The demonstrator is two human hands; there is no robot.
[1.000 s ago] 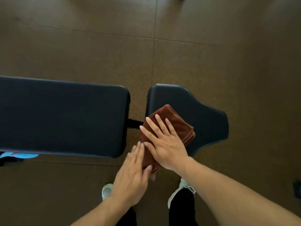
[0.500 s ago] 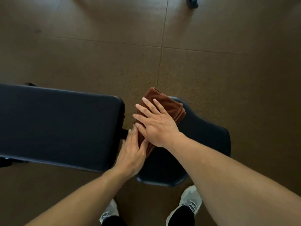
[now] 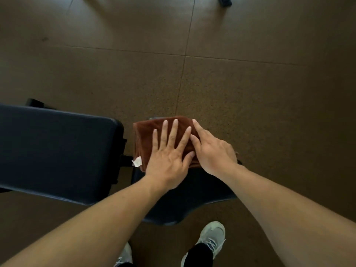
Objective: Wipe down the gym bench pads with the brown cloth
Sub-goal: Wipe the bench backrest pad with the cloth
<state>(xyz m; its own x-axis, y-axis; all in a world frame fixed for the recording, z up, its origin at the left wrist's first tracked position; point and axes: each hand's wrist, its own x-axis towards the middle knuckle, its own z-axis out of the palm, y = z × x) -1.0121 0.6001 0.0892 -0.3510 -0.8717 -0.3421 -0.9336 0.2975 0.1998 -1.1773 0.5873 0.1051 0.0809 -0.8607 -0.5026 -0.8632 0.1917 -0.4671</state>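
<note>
Both hands flat on the brown cloth (image 3: pixel 146 137) at the far end of the seat pad (image 3: pixel 194 199)

The folded cloth lies under both palms: the left hand (image 3: pixel 167 160) presses it with fingers straight and spread, pointing to 12 o'clock, and the right hand (image 3: pixel 213 151) lies on its 3 o'clock side, fingers straight, touching the left. A white tag (image 3: pixel 137 162) sticks out at the cloth's 8 o'clock corner. Hands and cloth hide the seat pad's far edge; the forearms cover much of the rest. The long back pad (image 3: pixel 57 151) at 9 o'clock is cut off by the frame, apart from the seat pad by a narrow gap. Bare brown floor (image 3: pixel 250 93) lies open from 12 to 3 o'clock; shoes (image 3: pixel 212 237) stand at 6 o'clock
</note>
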